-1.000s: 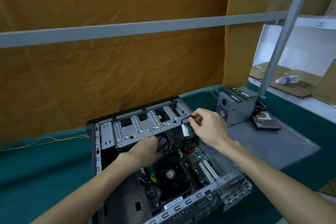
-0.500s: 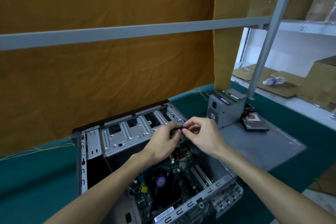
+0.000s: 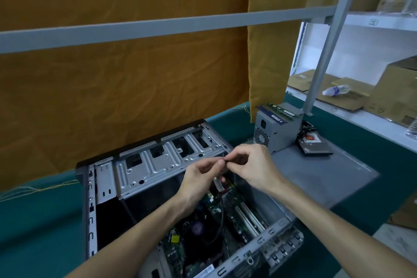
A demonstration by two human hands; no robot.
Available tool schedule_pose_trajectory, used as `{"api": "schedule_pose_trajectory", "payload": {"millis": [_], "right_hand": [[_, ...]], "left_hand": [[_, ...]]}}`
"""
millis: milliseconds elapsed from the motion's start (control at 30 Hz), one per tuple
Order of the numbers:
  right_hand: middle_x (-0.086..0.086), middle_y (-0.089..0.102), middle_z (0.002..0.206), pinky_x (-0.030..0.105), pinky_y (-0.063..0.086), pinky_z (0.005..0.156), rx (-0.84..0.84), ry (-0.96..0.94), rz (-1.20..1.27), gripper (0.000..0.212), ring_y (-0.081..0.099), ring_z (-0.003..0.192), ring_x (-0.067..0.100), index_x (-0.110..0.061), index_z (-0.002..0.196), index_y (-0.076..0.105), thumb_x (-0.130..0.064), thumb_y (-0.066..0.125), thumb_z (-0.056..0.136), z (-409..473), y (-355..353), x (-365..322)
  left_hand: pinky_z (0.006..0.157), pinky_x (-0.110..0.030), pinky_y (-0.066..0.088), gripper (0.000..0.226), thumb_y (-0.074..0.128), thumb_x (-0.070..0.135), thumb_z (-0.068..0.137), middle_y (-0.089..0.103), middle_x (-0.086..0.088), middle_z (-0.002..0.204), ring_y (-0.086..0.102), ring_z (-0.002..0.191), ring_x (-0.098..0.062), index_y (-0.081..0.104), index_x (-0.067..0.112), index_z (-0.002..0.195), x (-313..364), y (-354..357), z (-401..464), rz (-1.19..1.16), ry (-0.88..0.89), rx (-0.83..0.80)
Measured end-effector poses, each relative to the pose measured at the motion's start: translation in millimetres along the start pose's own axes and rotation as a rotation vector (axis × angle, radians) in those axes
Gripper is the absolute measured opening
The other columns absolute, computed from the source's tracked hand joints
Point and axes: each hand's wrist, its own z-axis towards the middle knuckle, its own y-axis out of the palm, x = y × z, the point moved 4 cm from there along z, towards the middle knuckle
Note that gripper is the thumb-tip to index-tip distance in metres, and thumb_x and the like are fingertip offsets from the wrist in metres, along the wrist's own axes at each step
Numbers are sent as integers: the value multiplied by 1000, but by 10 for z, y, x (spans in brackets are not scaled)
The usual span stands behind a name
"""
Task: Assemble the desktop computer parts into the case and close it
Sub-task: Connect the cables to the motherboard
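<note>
An open desktop case [image 3: 155,165] lies on its side on the green table, its motherboard [image 3: 228,207] and CPU fan [image 3: 197,227] showing. Above the case's middle, my left hand [image 3: 200,178] and my right hand [image 3: 252,165] meet and both pinch a thin black cable [image 3: 228,160] that has a white tag and runs down into the case. A grey power supply [image 3: 274,130] stands at the right with RAM sticks [image 3: 279,109] on top. A hard drive [image 3: 314,144] lies beside it on the grey side panel [image 3: 327,178].
A grey metal frame bar [image 3: 158,27] crosses overhead and a slanted post [image 3: 327,52] stands at the right. An orange cloth hangs behind. Cardboard boxes and a plastic bottle [image 3: 335,90] lie on the white shelf at the right.
My left hand rose out of the case and joined my right hand on the black cable. The view shifted, so the case now sits lower left.
</note>
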Motion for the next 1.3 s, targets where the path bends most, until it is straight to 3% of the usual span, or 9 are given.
{"api": "schedule_pose_trajectory", "payload": {"millis": [167, 300, 500, 700, 833, 1000, 1067, 1167, 1300], "right_hand": [[-9, 75, 78, 22, 52, 66, -17, 14, 157, 20, 67, 70, 12, -22, 92, 80, -6, 83, 80, 0, -3, 8], [-2, 77, 82, 29, 57, 70, -38, 4, 271, 16, 72, 75, 17, -16, 92, 81, -6, 84, 80, 11, -21, -13], [3, 78, 79, 25, 58, 69, -64, 13, 400, 6, 76, 74, 21, -15, 87, 80, -14, 84, 83, 30, -40, -35], [-2, 78, 85, 24, 57, 78, -59, 57, 368, 28, 75, 81, 14, -29, 109, 72, -23, 80, 83, 26, -47, 42], [0, 78, 87, 29, 58, 77, -61, 86, 434, 17, 76, 82, 18, -30, 103, 74, -26, 74, 87, 39, -22, 44], [1, 75, 77, 19, 53, 73, -73, 70, 365, 30, 73, 75, 14, -30, 103, 72, -46, 83, 80, 48, 7, 18], [4, 75, 78, 21, 55, 74, -97, 77, 380, 24, 74, 77, 18, -30, 102, 72, -39, 83, 82, 51, 20, 29], [4, 77, 84, 24, 56, 78, -134, 87, 465, 17, 74, 82, 18, -23, 106, 73, -23, 78, 90, 42, -3, 54], [8, 75, 83, 23, 54, 71, -78, 160, 539, 15, 69, 76, 16, -13, 106, 71, -4, 61, 98, 49, -18, 127]], "left_hand": [[90, -28, 49, 36, 51, 23, 105, 63, -19, 136, 55, 108, -24, 66, -2, 127, -62, 12, 23, -316, -214, -171], [89, -24, 50, 35, 53, 24, 105, 63, -14, 133, 57, 98, -15, 66, 7, 132, -58, 15, 28, -402, -246, -228], [85, -22, 51, 37, 57, 27, 102, 65, -8, 134, 58, 88, -9, 66, 12, 135, -77, 25, 47, -370, -247, -287], [78, -19, 50, 36, 57, 24, 100, 72, 1, 112, 60, 79, -6, 68, 13, 132, -47, 22, 36, -434, -253, -287], [75, -19, 47, 33, 57, 24, 99, 73, 3, 105, 63, 80, -5, 72, 15, 127, 1, 37, 24, -459, -236, -286], [87, -22, 43, 36, 53, 23, 102, 69, -1, 121, 54, 79, -7, 66, 11, 135, -12, 66, 7, -419, -238, -298], [89, -23, 41, 37, 53, 25, 103, 68, -2, 124, 53, 78, -7, 65, 13, 136, -25, 60, 5, -402, -247, -306], [85, -23, 43, 32, 57, 25, 100, 72, 4, 104, 55, 78, -8, 72, 17, 128, -44, 62, 6, -471, -279, -297], [87, -27, 51, 29, 60, 21, 97, 72, 2, 99, 60, 77, -9, 75, 12, 120, -112, 38, 60, -547, -284, -282]]}}
